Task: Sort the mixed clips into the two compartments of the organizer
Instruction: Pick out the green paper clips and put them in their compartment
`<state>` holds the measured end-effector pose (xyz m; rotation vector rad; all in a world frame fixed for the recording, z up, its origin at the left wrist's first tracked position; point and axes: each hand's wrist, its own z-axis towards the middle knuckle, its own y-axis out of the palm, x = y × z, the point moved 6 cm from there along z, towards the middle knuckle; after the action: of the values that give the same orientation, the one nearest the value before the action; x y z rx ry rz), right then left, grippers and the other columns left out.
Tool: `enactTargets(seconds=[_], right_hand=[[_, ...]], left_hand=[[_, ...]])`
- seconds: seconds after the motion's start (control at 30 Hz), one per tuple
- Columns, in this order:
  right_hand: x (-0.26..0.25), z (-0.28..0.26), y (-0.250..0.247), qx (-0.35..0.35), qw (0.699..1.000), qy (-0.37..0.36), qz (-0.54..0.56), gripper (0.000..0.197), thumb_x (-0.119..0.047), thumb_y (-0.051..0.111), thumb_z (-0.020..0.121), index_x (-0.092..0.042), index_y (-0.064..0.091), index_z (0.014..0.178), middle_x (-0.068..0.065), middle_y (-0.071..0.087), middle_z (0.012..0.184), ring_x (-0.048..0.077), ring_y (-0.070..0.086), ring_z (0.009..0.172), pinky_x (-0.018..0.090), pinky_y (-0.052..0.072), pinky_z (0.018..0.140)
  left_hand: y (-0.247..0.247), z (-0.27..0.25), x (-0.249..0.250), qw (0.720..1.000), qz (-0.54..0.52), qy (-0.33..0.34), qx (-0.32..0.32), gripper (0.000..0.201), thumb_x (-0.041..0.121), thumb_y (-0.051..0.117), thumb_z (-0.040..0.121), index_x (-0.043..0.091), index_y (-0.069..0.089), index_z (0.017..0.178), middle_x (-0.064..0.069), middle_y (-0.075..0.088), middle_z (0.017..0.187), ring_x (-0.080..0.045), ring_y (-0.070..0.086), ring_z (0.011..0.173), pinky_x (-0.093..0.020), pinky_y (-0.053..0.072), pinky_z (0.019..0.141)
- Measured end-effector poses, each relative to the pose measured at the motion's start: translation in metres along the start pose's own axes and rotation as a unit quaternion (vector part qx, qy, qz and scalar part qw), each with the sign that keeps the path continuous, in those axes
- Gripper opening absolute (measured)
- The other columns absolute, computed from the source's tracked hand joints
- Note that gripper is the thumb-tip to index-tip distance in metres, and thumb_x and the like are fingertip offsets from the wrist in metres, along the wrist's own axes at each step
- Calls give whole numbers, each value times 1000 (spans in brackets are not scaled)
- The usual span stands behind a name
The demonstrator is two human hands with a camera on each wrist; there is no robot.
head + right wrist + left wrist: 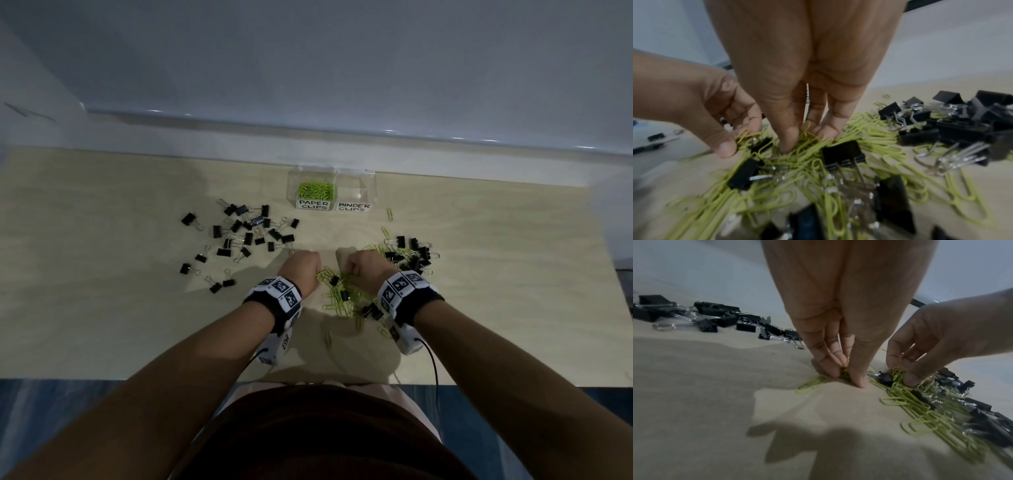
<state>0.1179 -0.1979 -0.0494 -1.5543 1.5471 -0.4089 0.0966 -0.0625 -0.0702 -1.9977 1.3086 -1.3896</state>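
A mixed pile of green paper clips [337,296] and black binder clips [371,311] lies on the table in front of me. My left hand [308,270] is at the pile's left edge, where thumb and fingers pinch a few green paper clips [845,371]. Beside it, my right hand [356,270] digs into the pile, its fingertips [787,144] pinching green paper clips [807,136]. The clear organizer [371,186] stands at the back. Its left compartment, labelled PAPER CLIPS [313,204], holds green clips. I see nothing in the one labelled BINDER CLIPS [354,207].
Several black binder clips [239,236] lie spread out to the left. More binder clips mixed with paper clips [409,255] sit to the right. A stray paper clip [389,213] lies near the organizer. The table's front edge [137,378] runs close to my body.
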Motion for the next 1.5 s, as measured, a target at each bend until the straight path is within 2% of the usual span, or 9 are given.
enactTargets(seconds=[0.13,0.27,0.5,0.57,0.7,0.8,0.93,1.2,1.5], right_hand=[[8,5,-13,34,997,19,73,10,-1,62,78,-7,68,81,3,62,80,17,60,78,18,44,66],[22,16,-22,39,974,70,211,19,4,70,72,-14,67,68,9,71,81,20,66,78,34,57,77],[-1,44,-89,99,931,51,348,7,4,68,78,-1,67,83,15,70,86,22,67,75,28,58,68],[-13,65,-108,134,927,51,346,9,2,69,77,-7,68,76,12,71,82,21,68,74,31,59,70],[-37,98,-131,180,947,64,258,7,-11,74,75,-15,72,79,-1,70,79,10,64,70,14,51,60],[-42,105,-134,182,967,54,169,24,-14,73,77,-11,71,100,4,70,100,16,65,90,21,51,80],[-20,73,-122,214,970,16,111,25,-2,58,81,-12,71,100,8,71,103,19,65,92,23,50,85],[0,-17,-2,-12,998,-57,15,17,-12,58,83,-24,70,86,-4,69,93,13,61,76,28,54,80],[0,-32,36,54,995,-85,-17,30,-14,64,79,-16,64,110,3,54,126,27,59,101,33,49,79]], left_hand=[[-4,5,5,999,36,-12,-29,27,0,58,83,5,61,110,-14,58,116,-28,57,105,-35,48,89],[-8,7,6,997,44,-11,-54,26,0,56,84,4,63,109,-15,60,116,-30,59,104,-37,49,90],[-70,27,5,996,-85,-15,13,16,8,68,81,12,65,96,-2,62,93,-16,57,81,-24,45,73],[-98,41,10,992,-108,-15,57,15,8,68,81,11,66,96,-1,62,89,-17,58,81,-25,47,72],[-144,73,22,987,-87,-16,137,13,7,64,82,4,67,94,-12,69,99,-27,64,91,-35,54,84],[-151,89,23,986,-64,-30,152,18,10,65,82,7,65,100,-13,66,107,-29,63,98,-32,51,87],[-130,79,31,987,9,34,154,40,9,67,81,10,57,120,-12,52,125,-28,54,111,-35,43,97],[-11,10,39,973,108,181,-98,27,19,65,84,15,61,110,-5,54,110,-23,54,104,-33,42,86],[6,6,26,976,105,188,-41,18,19,63,85,10,64,101,-7,55,103,-25,53,99,-36,43,85]])
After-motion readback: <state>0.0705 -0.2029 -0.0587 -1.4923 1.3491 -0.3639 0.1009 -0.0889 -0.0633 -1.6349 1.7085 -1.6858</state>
